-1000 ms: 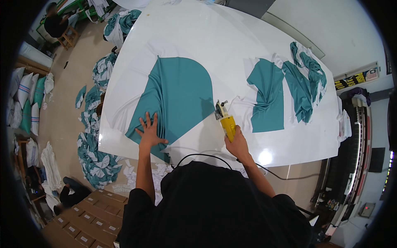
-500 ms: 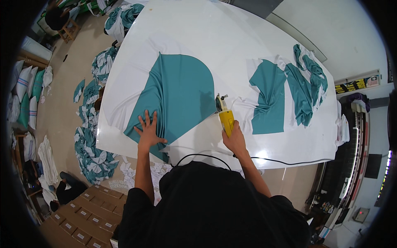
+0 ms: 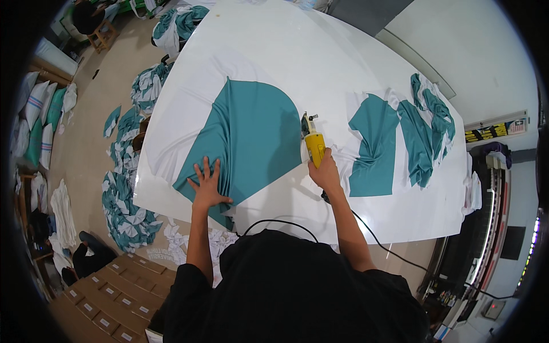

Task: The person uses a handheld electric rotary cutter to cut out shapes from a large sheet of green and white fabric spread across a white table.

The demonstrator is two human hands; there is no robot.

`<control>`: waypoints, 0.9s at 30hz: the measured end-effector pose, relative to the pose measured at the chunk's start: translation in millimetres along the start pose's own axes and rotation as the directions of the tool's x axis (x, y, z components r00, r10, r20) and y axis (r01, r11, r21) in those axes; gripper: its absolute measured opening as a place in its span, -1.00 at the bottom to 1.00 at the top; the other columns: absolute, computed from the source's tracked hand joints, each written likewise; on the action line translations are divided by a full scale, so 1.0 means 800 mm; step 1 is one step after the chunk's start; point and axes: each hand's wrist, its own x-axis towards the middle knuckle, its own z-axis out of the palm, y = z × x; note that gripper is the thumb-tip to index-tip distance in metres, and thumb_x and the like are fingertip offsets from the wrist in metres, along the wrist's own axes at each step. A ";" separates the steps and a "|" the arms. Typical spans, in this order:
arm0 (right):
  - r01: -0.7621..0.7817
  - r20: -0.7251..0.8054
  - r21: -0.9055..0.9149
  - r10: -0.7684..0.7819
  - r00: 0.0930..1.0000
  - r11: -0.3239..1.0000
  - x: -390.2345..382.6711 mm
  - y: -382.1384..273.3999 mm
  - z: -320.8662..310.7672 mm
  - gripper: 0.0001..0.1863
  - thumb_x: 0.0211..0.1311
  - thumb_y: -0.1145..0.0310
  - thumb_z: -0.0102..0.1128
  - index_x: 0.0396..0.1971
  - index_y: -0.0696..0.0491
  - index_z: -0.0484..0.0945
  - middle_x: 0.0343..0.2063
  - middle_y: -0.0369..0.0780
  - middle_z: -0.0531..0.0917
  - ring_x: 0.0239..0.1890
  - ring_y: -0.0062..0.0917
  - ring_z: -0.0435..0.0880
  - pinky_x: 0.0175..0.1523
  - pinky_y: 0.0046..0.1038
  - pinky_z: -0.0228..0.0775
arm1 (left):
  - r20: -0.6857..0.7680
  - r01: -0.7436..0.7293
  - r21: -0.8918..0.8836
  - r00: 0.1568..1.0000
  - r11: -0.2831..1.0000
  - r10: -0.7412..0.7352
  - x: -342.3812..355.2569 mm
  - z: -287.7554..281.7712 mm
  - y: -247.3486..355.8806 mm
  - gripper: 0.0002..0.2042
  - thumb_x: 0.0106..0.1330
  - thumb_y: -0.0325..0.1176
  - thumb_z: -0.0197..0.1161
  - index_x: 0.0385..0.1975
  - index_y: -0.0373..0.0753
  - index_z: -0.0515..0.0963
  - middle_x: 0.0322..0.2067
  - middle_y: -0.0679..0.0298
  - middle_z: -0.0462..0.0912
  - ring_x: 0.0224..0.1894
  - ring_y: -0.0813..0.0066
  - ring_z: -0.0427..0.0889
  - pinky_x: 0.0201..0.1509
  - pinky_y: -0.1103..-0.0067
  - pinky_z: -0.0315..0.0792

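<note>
A teal fabric piece (image 3: 262, 134) with a rounded far edge lies on the white table (image 3: 269, 34), with white fabric (image 3: 183, 114) attached or lying along its left side. My left hand (image 3: 208, 186) presses flat on the teal cloth, fingers spread, with creases gathered beside it. My right hand (image 3: 325, 169) grips the yellow body of a handheld electric fabric cutter (image 3: 315, 147). Its cutting head is at the right edge of the teal piece. Whether the blade touches the cloth I cannot tell.
More teal and white fabric pieces (image 3: 374, 143) lie at the right of the table. A black cord (image 3: 394, 251) trails off right. Fabric heaps (image 3: 128, 220) sit on the floor to the left, and stacked cardboard boxes (image 3: 114, 294) at lower left. A person (image 3: 91, 260) is beyond the boxes.
My right hand and the cutter have moved slightly away from me along the cloth's right edge. The cord now hangs lower at the right. My left hand stays spread on the cloth.
</note>
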 end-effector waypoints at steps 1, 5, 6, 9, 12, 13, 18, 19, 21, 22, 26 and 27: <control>0.017 -0.009 -0.010 -0.017 1.000 1.000 0.011 0.004 0.000 -0.38 0.19 0.27 0.30 0.07 0.29 0.20 -0.21 0.35 0.61 -0.18 0.26 0.67 -0.05 0.10 0.54 | 0.003 0.004 0.001 1.000 1.000 -0.004 0.000 -0.001 0.001 0.57 -0.56 -0.01 0.78 0.62 0.16 -0.19 0.62 0.14 -0.46 0.58 -0.35 -0.51 0.35 -0.54 -0.36; 0.046 0.039 0.003 -0.046 0.998 0.999 0.056 0.020 0.001 -0.39 0.18 0.26 0.30 0.05 0.28 0.20 -0.25 0.35 0.62 -0.24 0.26 0.68 -0.12 0.07 0.58 | 0.019 0.025 -0.002 1.000 1.000 -0.025 -0.002 -0.007 0.007 0.57 -0.57 -0.02 0.78 0.62 0.17 -0.20 0.62 0.15 -0.45 0.60 -0.30 -0.50 0.37 -0.51 -0.37; 0.072 0.038 -0.010 -0.071 0.997 0.997 0.066 0.023 0.001 -0.39 0.18 0.25 0.30 0.05 0.28 0.20 -0.25 0.35 0.63 -0.24 0.25 0.69 -0.13 0.05 0.59 | 0.024 0.031 -0.004 0.999 1.000 -0.031 -0.002 -0.009 0.009 0.57 -0.57 -0.02 0.78 0.62 0.18 -0.20 0.63 0.16 -0.45 0.60 -0.29 -0.50 0.38 -0.50 -0.37; 0.116 0.055 -0.046 -0.114 0.992 0.992 0.090 0.026 -0.007 -0.39 0.18 0.24 0.30 0.05 0.27 0.21 -0.24 0.35 0.64 -0.24 0.24 0.70 -0.13 0.03 0.61 | 0.038 0.047 -0.002 0.998 0.999 -0.047 -0.001 -0.013 0.012 0.56 -0.56 -0.04 0.79 0.62 0.18 -0.18 0.63 0.16 -0.44 0.60 -0.27 -0.49 0.40 -0.48 -0.37; 0.120 0.098 -0.041 -0.115 0.989 0.992 0.109 0.018 -0.016 -0.38 0.17 0.24 0.31 0.07 0.26 0.22 -0.22 0.35 0.64 -0.20 0.23 0.70 -0.09 0.02 0.61 | 0.027 0.050 -0.008 0.998 0.999 -0.050 -0.002 -0.009 0.009 0.56 -0.57 -0.08 0.79 0.62 0.18 -0.16 0.63 0.16 -0.43 0.60 -0.28 -0.48 0.41 -0.47 -0.38; 0.115 0.114 -0.035 -0.110 0.987 0.993 0.116 0.015 -0.020 -0.38 0.16 0.24 0.31 0.07 0.26 0.23 -0.21 0.35 0.64 -0.19 0.23 0.70 -0.08 0.02 0.60 | 0.027 0.051 -0.012 0.998 0.999 -0.051 -0.002 -0.009 0.010 0.56 -0.57 -0.09 0.79 0.61 0.19 -0.15 0.63 0.16 -0.42 0.60 -0.28 -0.47 0.41 -0.47 -0.38; 0.156 0.173 -0.073 -0.141 0.975 0.985 0.151 0.013 -0.033 -0.34 0.15 0.22 0.33 0.13 0.23 0.23 -0.18 0.32 0.66 -0.12 0.24 0.68 0.00 0.01 0.57 | 0.032 0.052 -0.032 0.998 0.998 -0.051 -0.005 -0.016 0.016 0.55 -0.58 -0.12 0.80 0.61 0.18 -0.13 0.63 0.15 -0.40 0.61 -0.27 -0.46 0.42 -0.46 -0.39; 0.170 0.189 -0.069 -0.155 0.970 0.983 0.159 0.012 -0.035 -0.32 0.14 0.22 0.34 0.14 0.23 0.23 -0.17 0.31 0.66 -0.10 0.24 0.68 0.01 0.00 0.56 | 0.033 0.057 -0.032 0.998 0.998 -0.056 -0.005 -0.017 0.017 0.55 -0.58 -0.12 0.80 0.61 0.19 -0.13 0.63 0.16 -0.40 0.61 -0.26 -0.46 0.42 -0.45 -0.39; 0.195 0.218 -0.063 -0.177 0.960 0.979 0.173 0.010 -0.039 -0.30 0.13 0.21 0.34 0.16 0.23 0.23 -0.16 0.30 0.66 -0.08 0.24 0.67 0.02 0.00 0.55 | 0.036 0.066 -0.032 0.997 0.997 -0.065 -0.006 -0.018 0.018 0.56 -0.59 -0.13 0.80 0.61 0.19 -0.13 0.63 0.16 -0.40 0.61 -0.24 -0.46 0.43 -0.45 -0.39; 0.205 0.231 -0.060 -0.186 0.955 0.977 0.179 0.010 -0.042 -0.29 0.13 0.21 0.35 0.17 0.22 0.22 -0.15 0.30 0.66 -0.07 0.24 0.67 0.03 0.00 0.54 | 0.033 0.065 -0.033 0.997 0.997 -0.064 -0.006 -0.019 0.018 0.56 -0.60 -0.14 0.80 0.61 0.19 -0.13 0.63 0.17 -0.40 0.61 -0.23 -0.46 0.43 -0.44 -0.39; 0.274 0.279 -0.075 -0.244 0.929 0.959 0.210 0.008 -0.046 -0.27 0.12 0.21 0.35 0.20 0.21 0.21 -0.14 0.30 0.65 -0.05 0.22 0.66 0.05 -0.01 0.53 | 0.027 0.072 -0.031 0.997 0.997 -0.071 -0.008 -0.020 0.021 0.58 -0.62 -0.16 0.80 0.61 0.21 -0.14 0.63 0.18 -0.40 0.62 -0.21 -0.45 0.45 -0.42 -0.37; 0.297 0.286 -0.074 -0.265 0.921 0.952 0.219 0.007 -0.046 -0.26 0.12 0.21 0.36 0.20 0.21 0.21 -0.14 0.29 0.65 -0.04 0.22 0.66 0.05 -0.01 0.53 | 0.027 0.076 -0.029 0.997 0.997 -0.076 -0.008 -0.020 0.021 0.58 -0.63 -0.16 0.80 0.61 0.21 -0.14 0.63 0.19 -0.40 0.62 -0.21 -0.45 0.45 -0.42 -0.36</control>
